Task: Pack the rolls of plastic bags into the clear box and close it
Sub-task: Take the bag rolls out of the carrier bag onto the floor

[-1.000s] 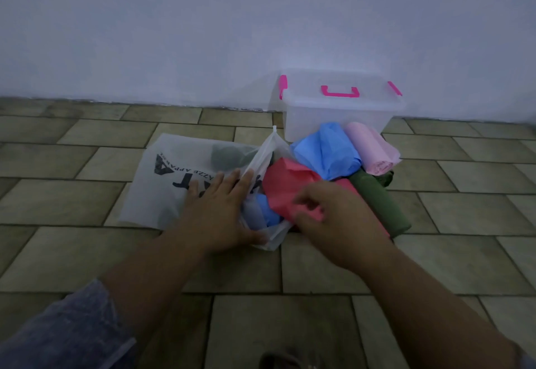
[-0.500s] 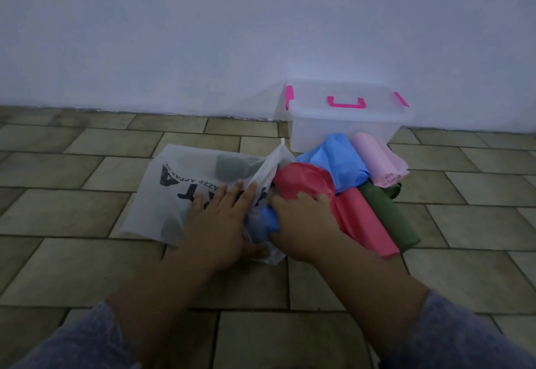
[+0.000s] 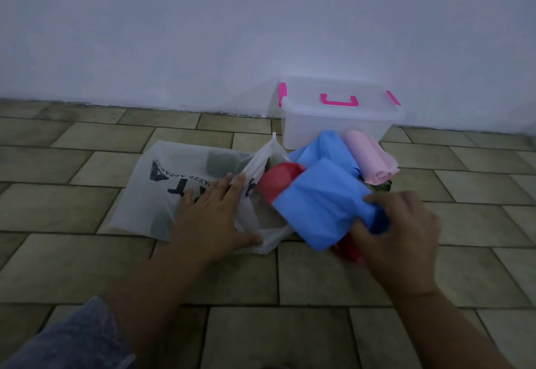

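Dimly lit, the head view looks down at a tiled floor [image 3: 87, 209] beside a pale wall. The clear box [image 3: 333, 133] stands against the wall with its lid [image 3: 362, 93] on; the lid has a pink handle and a pink latch at each end. Just in front of the box lies a heap of plastic bag rolls touching one another: a pink roll [image 3: 368, 156], a blue roll [image 3: 327, 151], a red roll [image 3: 278, 177] and, at the near side, a second blue roll [image 3: 319, 206]. A dark green shape under the pink roll may be another roll, though the light is too poor to be sure. The right hand [image 3: 403, 229] has its fingers curled round the near end of the second blue roll, holding it over the red one. The left hand [image 3: 211, 217] lies flat, fingers straight, pressing on a white printed bag [image 3: 174, 183] left of the heap, with dark shapes showing through it. None of the rolls is in the box yet. The rolls look light and soft, their thin film wrinkled and probably slippery, with loose outer layers that could unwind. A grip round the middle of a roll, closing the loose flap under the fingers, would likely hold best.
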